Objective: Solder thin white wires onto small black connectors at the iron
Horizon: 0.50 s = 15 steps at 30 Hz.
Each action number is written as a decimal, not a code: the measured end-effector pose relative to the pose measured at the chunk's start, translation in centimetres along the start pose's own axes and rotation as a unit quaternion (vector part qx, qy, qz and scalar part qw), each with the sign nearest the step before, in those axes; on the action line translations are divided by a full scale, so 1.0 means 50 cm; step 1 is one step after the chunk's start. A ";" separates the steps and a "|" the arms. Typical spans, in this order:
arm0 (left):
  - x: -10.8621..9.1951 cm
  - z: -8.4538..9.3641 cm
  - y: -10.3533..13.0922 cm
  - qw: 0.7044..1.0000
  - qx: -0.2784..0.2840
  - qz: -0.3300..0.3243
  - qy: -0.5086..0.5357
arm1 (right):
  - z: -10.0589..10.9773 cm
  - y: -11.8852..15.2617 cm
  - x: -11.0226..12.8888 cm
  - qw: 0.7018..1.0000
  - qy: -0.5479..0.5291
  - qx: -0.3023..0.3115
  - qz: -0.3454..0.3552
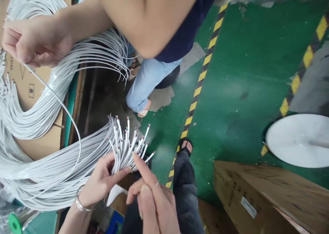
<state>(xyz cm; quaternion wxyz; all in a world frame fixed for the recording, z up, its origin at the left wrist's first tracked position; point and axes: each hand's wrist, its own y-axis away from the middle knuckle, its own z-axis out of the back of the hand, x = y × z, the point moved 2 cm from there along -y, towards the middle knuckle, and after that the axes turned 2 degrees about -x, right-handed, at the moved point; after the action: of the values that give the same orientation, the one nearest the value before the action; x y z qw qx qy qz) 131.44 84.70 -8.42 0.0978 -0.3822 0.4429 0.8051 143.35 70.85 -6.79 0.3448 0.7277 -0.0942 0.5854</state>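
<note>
Here, clasps a splayed bundle of white, round, plastic-sheathed cable ends point(127, 146) in the left hand point(101, 182), aimed lengthwise forward-right. Points from just behind-right with the right hand point(158, 199), index extended, other fingers curled, perhaps touching.

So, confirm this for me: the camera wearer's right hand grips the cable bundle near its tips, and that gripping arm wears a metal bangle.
Not right: the head view shows the left hand gripping the cable bundle near its tips. The gripping arm does wear a metal bangle.
</note>
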 end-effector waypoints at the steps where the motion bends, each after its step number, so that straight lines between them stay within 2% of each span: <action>1: 0.001 0.000 0.002 1.000 -0.001 0.002 0.000 | -0.007 -0.007 0.003 1.000 0.014 0.013 -0.005; 6: 0.007 0.006 0.013 1.000 -0.004 0.000 -0.003 | -0.031 -0.021 0.013 0.998 -0.005 0.062 -0.027; 15: -0.003 0.008 0.022 1.000 0.008 -0.015 0.024 | -0.054 -0.031 0.016 0.997 -0.020 0.058 -0.051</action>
<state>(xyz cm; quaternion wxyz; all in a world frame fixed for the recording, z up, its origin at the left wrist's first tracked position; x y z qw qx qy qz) 130.79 84.38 -7.51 0.1023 -0.4076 0.4455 0.7905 142.28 73.88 -6.48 0.3293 0.7618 -0.0300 0.5571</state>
